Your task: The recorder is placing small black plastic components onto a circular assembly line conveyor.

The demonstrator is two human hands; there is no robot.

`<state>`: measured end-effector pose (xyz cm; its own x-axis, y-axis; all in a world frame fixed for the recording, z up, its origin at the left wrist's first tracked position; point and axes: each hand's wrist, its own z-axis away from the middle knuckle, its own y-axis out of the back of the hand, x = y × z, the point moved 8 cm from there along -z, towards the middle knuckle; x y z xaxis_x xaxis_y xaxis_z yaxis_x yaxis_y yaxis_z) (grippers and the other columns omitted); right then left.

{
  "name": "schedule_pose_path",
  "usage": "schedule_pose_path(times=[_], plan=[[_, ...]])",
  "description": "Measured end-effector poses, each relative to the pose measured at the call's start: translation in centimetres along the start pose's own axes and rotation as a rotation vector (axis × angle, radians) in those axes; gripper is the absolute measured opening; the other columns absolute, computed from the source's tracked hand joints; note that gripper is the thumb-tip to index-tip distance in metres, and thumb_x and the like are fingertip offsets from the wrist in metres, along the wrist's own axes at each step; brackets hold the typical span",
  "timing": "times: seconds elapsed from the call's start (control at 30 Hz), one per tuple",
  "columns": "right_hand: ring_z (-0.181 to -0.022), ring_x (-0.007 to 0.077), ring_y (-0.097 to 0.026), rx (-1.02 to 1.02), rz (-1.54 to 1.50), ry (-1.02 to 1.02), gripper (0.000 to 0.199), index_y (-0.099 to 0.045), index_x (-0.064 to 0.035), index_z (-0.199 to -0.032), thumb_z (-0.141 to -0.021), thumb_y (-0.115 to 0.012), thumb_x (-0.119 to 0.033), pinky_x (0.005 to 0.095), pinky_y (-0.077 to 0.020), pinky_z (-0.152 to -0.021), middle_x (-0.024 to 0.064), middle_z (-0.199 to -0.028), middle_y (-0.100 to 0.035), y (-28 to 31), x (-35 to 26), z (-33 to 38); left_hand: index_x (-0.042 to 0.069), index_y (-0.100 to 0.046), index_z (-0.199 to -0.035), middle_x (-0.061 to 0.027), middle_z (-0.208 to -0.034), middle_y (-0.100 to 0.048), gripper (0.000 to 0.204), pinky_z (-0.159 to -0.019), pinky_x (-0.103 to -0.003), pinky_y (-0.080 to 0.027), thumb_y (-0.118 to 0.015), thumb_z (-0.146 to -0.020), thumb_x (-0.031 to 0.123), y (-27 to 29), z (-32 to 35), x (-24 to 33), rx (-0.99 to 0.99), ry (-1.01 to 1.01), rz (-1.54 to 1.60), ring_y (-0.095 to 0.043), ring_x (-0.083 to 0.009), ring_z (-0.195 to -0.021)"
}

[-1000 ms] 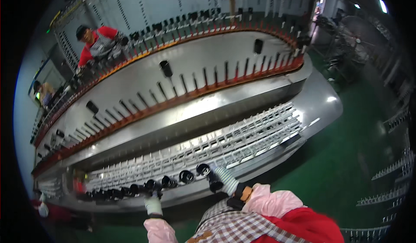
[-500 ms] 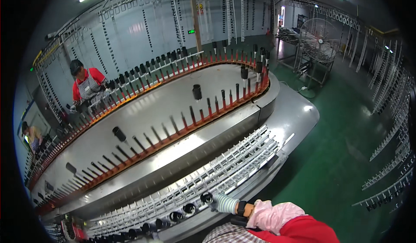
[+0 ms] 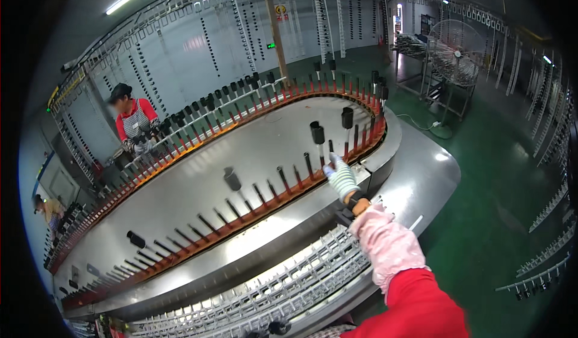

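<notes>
My right hand (image 3: 342, 178), in a pale striped glove, reaches over the near rim of the looped conveyor. Its thumb and fingers stand apart beside the spindles, with no piece visible in its grasp. Just above and left of the fingertips, a black cup-shaped piece (image 3: 317, 132) with a pale stem stands upright on a spindle. Another black cup (image 3: 347, 118) is a little farther right. A bare dark-tipped spindle (image 3: 330, 146) rises right behind the fingers. At the lower edge, blurred black pieces (image 3: 277, 326) lie against the silver racks (image 3: 283, 281). My left hand does not show.
Red-based spindles ring the steel conveyor top (image 3: 283, 133). A person (image 3: 137, 121) in red sleeves and a checked apron works across it. A caged fan (image 3: 456, 53) stands back right on the green floor (image 3: 487, 181). Racks of parts (image 3: 551, 208) hang at right.
My right hand has moved up and away from the black cups on the near rack to the conveyor spindles. My view has shifted, and most of those near cups have left it.
</notes>
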<state>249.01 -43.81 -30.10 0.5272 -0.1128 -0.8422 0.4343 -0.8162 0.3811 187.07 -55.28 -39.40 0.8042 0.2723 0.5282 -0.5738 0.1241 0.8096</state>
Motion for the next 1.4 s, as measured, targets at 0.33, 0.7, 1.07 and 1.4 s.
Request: schedule_pose_path(times=[0.33, 0.7, 1.07, 1.4], plan=[[-0.083, 0.0307, -0.061, -0.117, -0.340, -0.054, 0.031, -0.057, -0.0036, -0.110, -0.082, -0.061, -0.018, 0.0356, -0.0468, -0.075, 0.0149, -0.092, -0.065, -8.6, -2.0, -7.1, -0.006, -0.054, -0.100, -0.0195, -0.090, -0.062, 0.025, -0.070, -0.039, -0.046, -0.052, -0.080, 0.008, -1.7, -0.9, 0.6, 0.052, -0.020, 0.061, -0.059, -0.0313, -0.078], [-0.078, 0.0151, -0.059, 0.540, -0.208, -0.026, 0.017, -0.063, -0.0019, -0.097, -0.082, -0.063, -0.011, 0.0264, -0.0471, -0.074, 0.0055, -0.088, -0.066, 13.5, 18.8, -16.5, -0.007, -0.042, -0.118, -0.0186, -0.111, -0.056, 0.045, -0.090, -0.037, -0.041, -0.052, -0.074, -0.002, -5.1, -2.2, 0.2, 0.030, 0.040, 0.199, -0.054, -0.0281, -0.101], [-0.071, 0.0213, -0.059, 0.473, 0.042, 0.056, 0.030, -0.058, -0.0052, -0.104, -0.080, -0.067, -0.020, 0.0359, -0.0467, -0.069, 0.0049, -0.086, -0.066, 11.7, 21.9, -23.6, -0.001, -0.047, -0.116, -0.0153, -0.105, -0.058, 0.044, -0.087, -0.034, -0.043, -0.056, -0.072, -0.001, -9.3, 0.9, 3.8, 0.166, 0.168, 0.132, -0.055, -0.0244, -0.095], [-0.077, 0.0092, -0.058, -0.627, -0.811, -0.133, 0.028, -0.054, -0.0048, -0.116, -0.091, -0.055, -0.017, 0.0233, -0.0478, -0.066, 0.0051, -0.096, -0.062, 9.1, 5.4, 2.5, 0.003, -0.057, -0.098, -0.0084, -0.089, -0.060, 0.021, -0.076, -0.032, -0.048, -0.049, -0.087, 0.019, -15.9, 0.6, 6.2, -0.106, -0.244, 0.542, -0.057, -0.0202, -0.079]])
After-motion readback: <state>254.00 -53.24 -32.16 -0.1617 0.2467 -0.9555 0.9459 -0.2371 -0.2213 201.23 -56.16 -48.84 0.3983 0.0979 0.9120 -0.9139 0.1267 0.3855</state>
